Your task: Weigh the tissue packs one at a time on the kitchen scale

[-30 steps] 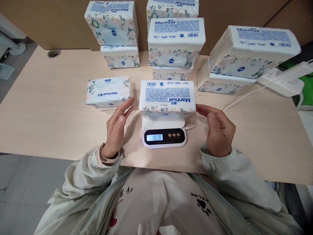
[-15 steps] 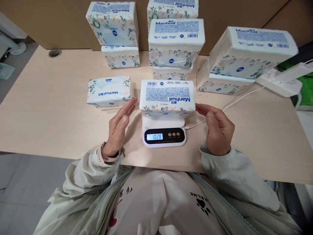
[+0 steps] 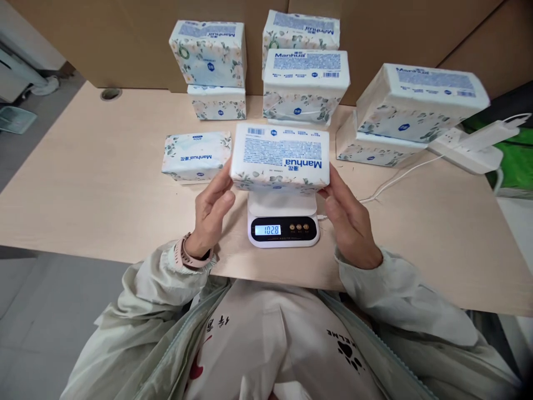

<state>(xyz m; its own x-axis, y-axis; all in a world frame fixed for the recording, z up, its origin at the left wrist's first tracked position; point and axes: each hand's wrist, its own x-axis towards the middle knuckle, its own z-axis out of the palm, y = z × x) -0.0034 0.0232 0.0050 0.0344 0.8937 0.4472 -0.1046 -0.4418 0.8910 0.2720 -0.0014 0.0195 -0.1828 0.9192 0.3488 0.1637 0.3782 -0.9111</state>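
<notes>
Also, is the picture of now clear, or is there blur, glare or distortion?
Head view: digits on the lit display legible; smallest print on the pack not readable; soft shadow beside the left hand; wide-angle stretching toward the edges; lower right corner dark.

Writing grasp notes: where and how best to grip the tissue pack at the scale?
Probably the short ends of the tissue pack, left hand from the left, right hand from the right: it's a wide block, ends facing the hands.

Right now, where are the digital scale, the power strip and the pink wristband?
Digital scale (image 3: 285,228): head view, black front panel.
Power strip (image 3: 475,155): head view, white casing.
Pink wristband (image 3: 179,253): head view, band's outer side.
</notes>
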